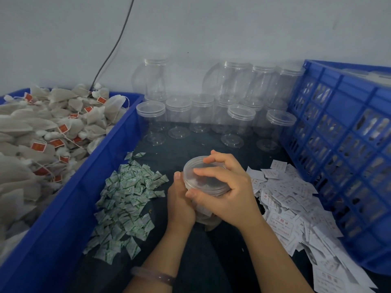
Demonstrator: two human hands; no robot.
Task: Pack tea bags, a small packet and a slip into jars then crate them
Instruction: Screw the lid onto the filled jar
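Clear plastic jar (pixel 204 217) looks packed; left hand (pixel 179 201) grips it, right hand (pixel 228 193) clamps its lid (pixel 203 180). Crating remains; empty clear jars (pixel 178 115) wait far.

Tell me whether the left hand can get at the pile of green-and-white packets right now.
Probably yes, once freed. The packets lie uncovered just beside the left hand, with nothing between them. But its grip is on the jar, which the right hand also holds.

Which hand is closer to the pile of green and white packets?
Left. The left hand grips the jar just right of the packet pile; the right hand wraps the lid farther right, nearer the paper slips.
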